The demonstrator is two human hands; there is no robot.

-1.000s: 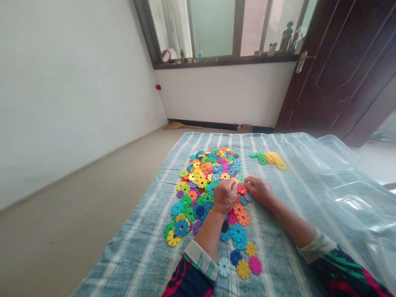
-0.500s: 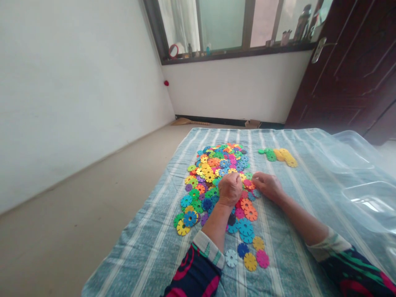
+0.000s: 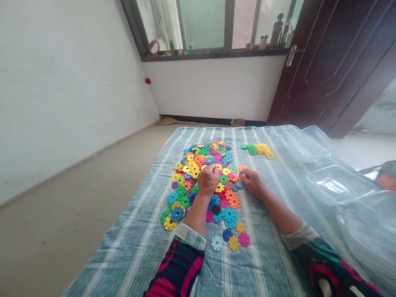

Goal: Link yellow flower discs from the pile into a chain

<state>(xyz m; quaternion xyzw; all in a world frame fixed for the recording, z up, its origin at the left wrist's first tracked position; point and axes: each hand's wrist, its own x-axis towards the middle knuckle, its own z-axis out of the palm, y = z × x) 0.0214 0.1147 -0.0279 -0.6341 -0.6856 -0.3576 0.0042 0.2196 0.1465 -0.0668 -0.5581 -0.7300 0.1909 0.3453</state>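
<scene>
A heap of colourful notched plastic discs [image 3: 194, 170] lies spread on the striped cloth [image 3: 130, 243]. My left hand [image 3: 208, 181] is closed over the middle of the heap, its back toward me; whatever its fingers hold is hidden. At the heap's right edge my right hand [image 3: 254, 182] is pinched, with an orange notched disc [image 3: 242, 168] showing at its fingertips. Beyond it lies a short row of joined green and yellow discs [image 3: 258, 150]. Nearer to me are several loose discs, including a pale blue one [image 3: 217, 243] and a pink one [image 3: 244, 239].
Clear plastic containers [image 3: 340, 185] stand along the right side of the cloth. At the far right edge part of another person [image 3: 386, 175] shows. A broom [image 3: 168, 121] lies on the floor by the far wall, and a dark red door [image 3: 321, 62] is at the back right.
The view has swung to the right, so everything sits further left. My left hand has shifted slightly left over the heap. An orange disc now shows at my right fingertips.
</scene>
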